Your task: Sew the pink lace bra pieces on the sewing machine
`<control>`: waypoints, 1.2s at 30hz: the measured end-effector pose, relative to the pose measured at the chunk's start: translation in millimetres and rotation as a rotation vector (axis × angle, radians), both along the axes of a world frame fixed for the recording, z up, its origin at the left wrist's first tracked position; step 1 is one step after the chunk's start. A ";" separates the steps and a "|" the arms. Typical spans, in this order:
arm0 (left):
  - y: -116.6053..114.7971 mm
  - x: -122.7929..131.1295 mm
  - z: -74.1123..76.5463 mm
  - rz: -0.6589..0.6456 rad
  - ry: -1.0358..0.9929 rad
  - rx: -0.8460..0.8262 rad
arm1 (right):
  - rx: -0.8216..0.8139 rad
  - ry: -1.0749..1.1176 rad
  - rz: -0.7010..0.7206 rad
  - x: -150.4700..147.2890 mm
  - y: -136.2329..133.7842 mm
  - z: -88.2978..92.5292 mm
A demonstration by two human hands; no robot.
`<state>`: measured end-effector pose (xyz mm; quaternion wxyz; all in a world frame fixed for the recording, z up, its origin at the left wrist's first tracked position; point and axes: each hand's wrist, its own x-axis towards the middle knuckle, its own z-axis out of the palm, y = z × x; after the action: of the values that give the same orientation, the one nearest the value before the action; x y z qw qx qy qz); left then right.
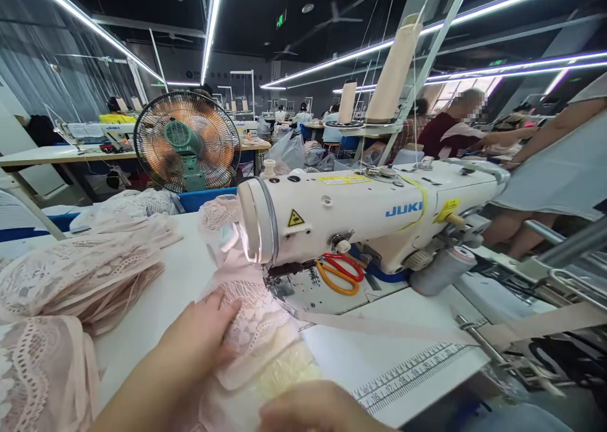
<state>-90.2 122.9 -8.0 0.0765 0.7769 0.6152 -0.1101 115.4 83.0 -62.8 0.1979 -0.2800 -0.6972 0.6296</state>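
Note:
A pale pink lace fabric piece (256,315) runs from under the needle end of the white sewing machine (332,210) toward me. My left hand (203,331) is closed on the lace at its left side, thumb on top, close in front of the machine head. My right hand (322,410) is at the bottom edge, blurred and partly cut off, beside a cream-yellow part (284,365) of the material. Its fingers are mostly hidden. A pale strip (389,327) crosses from the right to the needle area. Scissors with red and orange handles (339,274) lie on the machine bed.
Lace pieces (71,267) are heaped on the table's left side. A ruler scale (412,369) marks the front right. A grey thread cone (443,271) stands by the machine, and tall cones (393,71) rise behind. A fan (187,141) stands beyond; a person (554,147) stands right.

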 end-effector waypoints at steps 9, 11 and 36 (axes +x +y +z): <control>-15.2 24.9 -20.7 -0.490 -0.144 0.255 | 1.255 -0.515 -0.029 48.8 63.8 7.8; -24.7 34.2 -28.3 -0.484 -0.204 0.290 | 1.270 -0.487 0.002 49.4 64.1 3.7; 7.4 6.0 -40.4 -0.742 -0.281 0.462 | 1.363 -0.465 -0.126 31.6 68.3 -5.3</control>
<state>-84.2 130.4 -48.4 -0.0606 0.9488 0.2874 0.1165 147.0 151.3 -68.1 0.2112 -0.2607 -0.9414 -0.0337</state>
